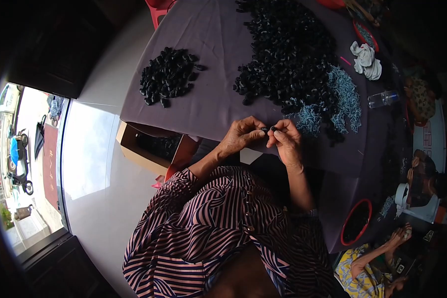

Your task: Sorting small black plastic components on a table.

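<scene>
Over the near edge of the cloth-covered table, my two hands meet fingertip to fingertip. Pinched between thumb and fingers of my left hand (241,135) is a small black ribbed piece (264,129). My right hand (287,141) is closed on another small dark piece (272,128), close beside the first; whether the two touch is too small to tell. Beyond my hands spreads a large heap of black ribbed pieces (288,54). Small blue-grey pieces (345,97) lie along its right side and near end. A smaller pile of black pieces (168,74) sits at the left.
Below the table's left edge stands an open cardboard box (134,155) holding black pieces. A red-rimmed basin (343,231) is at the lower right. A white cloth (366,60) and a clear plastic container (383,99) lie on the right. Other people's arms (390,246) show there too.
</scene>
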### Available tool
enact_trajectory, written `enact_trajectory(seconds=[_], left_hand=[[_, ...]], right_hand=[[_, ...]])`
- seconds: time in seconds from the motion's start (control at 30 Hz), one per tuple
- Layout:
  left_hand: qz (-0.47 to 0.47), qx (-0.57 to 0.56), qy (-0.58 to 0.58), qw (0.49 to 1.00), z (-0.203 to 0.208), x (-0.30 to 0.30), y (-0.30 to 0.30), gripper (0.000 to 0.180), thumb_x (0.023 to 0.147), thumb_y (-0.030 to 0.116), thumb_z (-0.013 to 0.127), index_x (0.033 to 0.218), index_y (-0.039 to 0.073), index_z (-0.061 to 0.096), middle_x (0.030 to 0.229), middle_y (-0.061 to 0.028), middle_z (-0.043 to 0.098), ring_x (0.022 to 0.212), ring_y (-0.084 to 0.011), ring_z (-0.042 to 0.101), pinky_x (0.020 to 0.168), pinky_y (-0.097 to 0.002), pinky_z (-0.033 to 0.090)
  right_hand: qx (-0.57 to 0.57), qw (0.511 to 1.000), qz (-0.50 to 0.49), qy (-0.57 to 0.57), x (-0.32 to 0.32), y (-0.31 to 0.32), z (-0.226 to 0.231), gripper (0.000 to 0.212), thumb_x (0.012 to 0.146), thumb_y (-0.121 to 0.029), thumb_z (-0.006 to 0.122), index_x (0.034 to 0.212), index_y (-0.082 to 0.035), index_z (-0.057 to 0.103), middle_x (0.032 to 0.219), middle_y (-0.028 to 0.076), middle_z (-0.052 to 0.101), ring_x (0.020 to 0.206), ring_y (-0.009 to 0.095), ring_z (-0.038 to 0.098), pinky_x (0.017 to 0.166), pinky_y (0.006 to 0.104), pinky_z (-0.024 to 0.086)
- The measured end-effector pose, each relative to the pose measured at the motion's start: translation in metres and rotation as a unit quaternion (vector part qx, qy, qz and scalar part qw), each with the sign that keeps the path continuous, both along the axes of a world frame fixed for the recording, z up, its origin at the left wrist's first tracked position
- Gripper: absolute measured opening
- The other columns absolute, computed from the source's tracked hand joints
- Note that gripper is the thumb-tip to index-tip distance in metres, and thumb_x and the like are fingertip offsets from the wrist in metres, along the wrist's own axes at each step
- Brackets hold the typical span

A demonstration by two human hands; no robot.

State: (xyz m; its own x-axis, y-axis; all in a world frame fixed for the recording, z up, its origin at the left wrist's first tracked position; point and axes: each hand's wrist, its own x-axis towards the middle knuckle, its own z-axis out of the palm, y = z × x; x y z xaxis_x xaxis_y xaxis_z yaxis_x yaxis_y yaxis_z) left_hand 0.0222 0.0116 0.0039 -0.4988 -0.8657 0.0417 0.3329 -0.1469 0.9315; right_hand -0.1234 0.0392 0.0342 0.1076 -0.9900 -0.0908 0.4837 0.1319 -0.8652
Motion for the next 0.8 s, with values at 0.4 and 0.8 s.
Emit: enact_trajectory(seconds=[0.4, 0.8], left_hand=[[-0.009, 0.016, -0.015, 1.000, 0.0026, 0.0020, -0.0031, 0.010, 0.074, 0.010, 0.053, 0.080, 0.002, 0.050, 0.065, 0.0030, 0.049, 0.059, -0.0020, 0.042, 0.052, -0.0155, 0.035], [-0.014, 0.049, 0.017, 0.999, 0.0022, 0.0053, -0.0057, 0.009, 0.074, 0.007, 0.053, 0.080, 0.002, 0.051, 0.068, 0.0026, 0.051, 0.061, -0.0027, 0.044, 0.055, -0.0159, 0.036]], right_hand=[[-0.040, 0.989, -0.101, 0.101, 0.0021, -0.0008, -0.0021, 0.008, 0.072, 0.001, 0.043, 0.079, 0.000, 0.045, 0.071, 0.008, 0.051, 0.051, 0.009, 0.049, 0.050, 0.0216, 0.044], [-0.059, 0.946, -0.070, 0.312, 0.0022, -0.0011, -0.0022, 0.006, 0.074, -0.007, 0.050, 0.076, -0.002, 0.048, 0.062, -0.001, 0.046, 0.050, 0.004, 0.044, 0.046, 0.0152, 0.037]])
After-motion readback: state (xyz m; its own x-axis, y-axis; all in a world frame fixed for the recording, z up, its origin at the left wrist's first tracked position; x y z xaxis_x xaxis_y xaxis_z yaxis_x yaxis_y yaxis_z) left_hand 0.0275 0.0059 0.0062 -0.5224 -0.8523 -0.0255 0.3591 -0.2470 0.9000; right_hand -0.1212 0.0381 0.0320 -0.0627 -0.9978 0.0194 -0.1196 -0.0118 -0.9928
